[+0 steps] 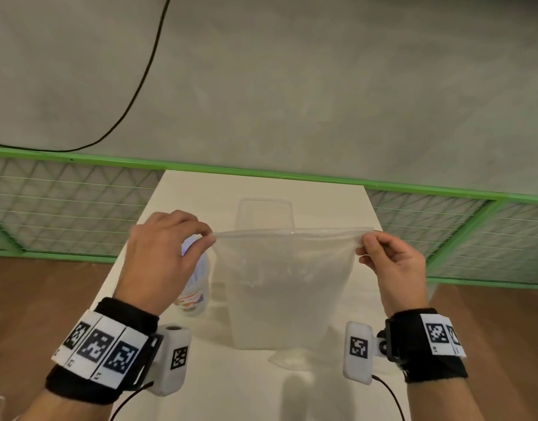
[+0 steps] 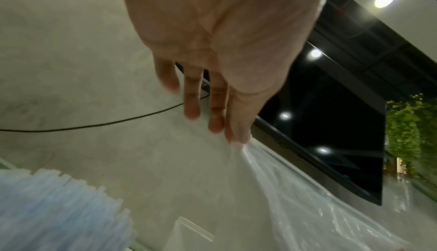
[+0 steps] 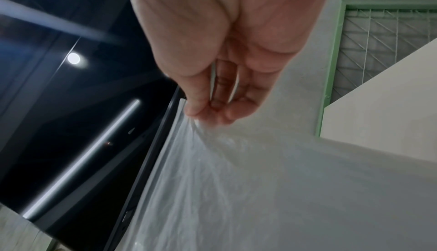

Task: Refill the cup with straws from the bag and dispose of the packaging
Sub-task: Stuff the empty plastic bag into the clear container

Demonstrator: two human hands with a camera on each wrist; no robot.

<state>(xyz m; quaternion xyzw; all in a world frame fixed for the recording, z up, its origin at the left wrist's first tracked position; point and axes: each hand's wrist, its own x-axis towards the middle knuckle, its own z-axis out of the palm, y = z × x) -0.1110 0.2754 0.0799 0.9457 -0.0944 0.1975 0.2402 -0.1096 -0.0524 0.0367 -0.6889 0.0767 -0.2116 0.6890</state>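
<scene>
A clear, limp plastic bag (image 1: 286,284) hangs stretched flat above the white table (image 1: 261,189). My left hand (image 1: 208,237) pinches its top left corner. My right hand (image 1: 365,241) pinches the top right corner. The bag looks empty. In the left wrist view my fingertips (image 2: 236,137) clamp the crinkled film of the bag (image 2: 307,199); in the right wrist view thumb and fingers (image 3: 208,113) pinch the bag (image 3: 236,189). A cup (image 1: 194,287) with a coloured print stands under my left hand, partly hidden. Pale blue-white straws (image 2: 54,208) fill the lower left of the left wrist view.
A clear rectangular container (image 1: 264,214) stands on the table behind the bag. A green-framed mesh fence (image 1: 64,202) runs behind the table against a grey wall with a black cable (image 1: 140,83). Wooden floor (image 1: 48,284) lies on both sides.
</scene>
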